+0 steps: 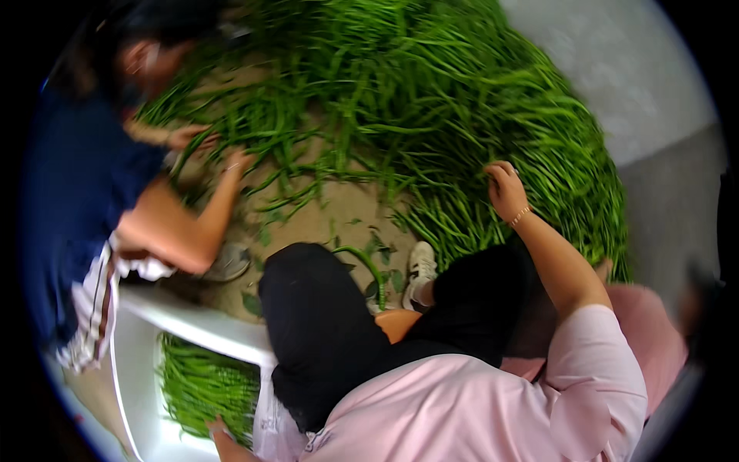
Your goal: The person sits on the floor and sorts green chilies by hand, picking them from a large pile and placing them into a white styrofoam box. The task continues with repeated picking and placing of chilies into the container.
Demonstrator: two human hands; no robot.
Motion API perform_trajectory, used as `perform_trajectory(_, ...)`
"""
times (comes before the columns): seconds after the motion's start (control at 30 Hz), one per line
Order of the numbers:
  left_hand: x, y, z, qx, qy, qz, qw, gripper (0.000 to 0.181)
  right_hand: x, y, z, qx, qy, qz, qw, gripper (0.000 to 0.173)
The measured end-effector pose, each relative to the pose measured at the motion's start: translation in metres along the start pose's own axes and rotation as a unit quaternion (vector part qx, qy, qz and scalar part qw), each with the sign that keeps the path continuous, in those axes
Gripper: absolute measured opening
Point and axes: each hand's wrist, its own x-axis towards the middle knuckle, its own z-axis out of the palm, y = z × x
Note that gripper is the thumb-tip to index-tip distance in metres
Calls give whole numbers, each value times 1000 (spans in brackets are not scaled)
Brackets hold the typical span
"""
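A large heap of long green beans [542, 133] spreads across the floor before me. My right hand [507, 187], with a bracelet at the wrist, is over the heap's near part, fingers curled down; whether a bean is between them cannot be told. At the lower left, my left hand [219, 428] touches a bundle of green beans [205, 384] lying inside a white box [199, 330]; its fingertips are blurred and partly hidden. One curved bean [369, 265] lies on the floor by my knee, among loose leaves [397, 280].
At the left, a person in dark blue [86, 173] leans over the beans, both hands [199, 141] among them. A clear plastic bag [276, 424] hangs at the box's side. Someone in pink [646, 335] sits close at my right. A pale shoe [421, 268] stands beside the heap.
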Motion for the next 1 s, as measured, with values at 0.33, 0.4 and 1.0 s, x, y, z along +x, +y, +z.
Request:
perform_trajectory(0.33,-79,-19,-77,-500,518,-20,693,33,-146,132,94,50,-181,271,944,18)
perform_trajectory(0.4,-143,9,-113,-451,608,42,652,27,-177,139,137,58,-229,275,932,24)
perform_trajectory(1.0,-486,464,-317,-181,538,640,518,25,-131,209,156,403,-48,334,851,27)
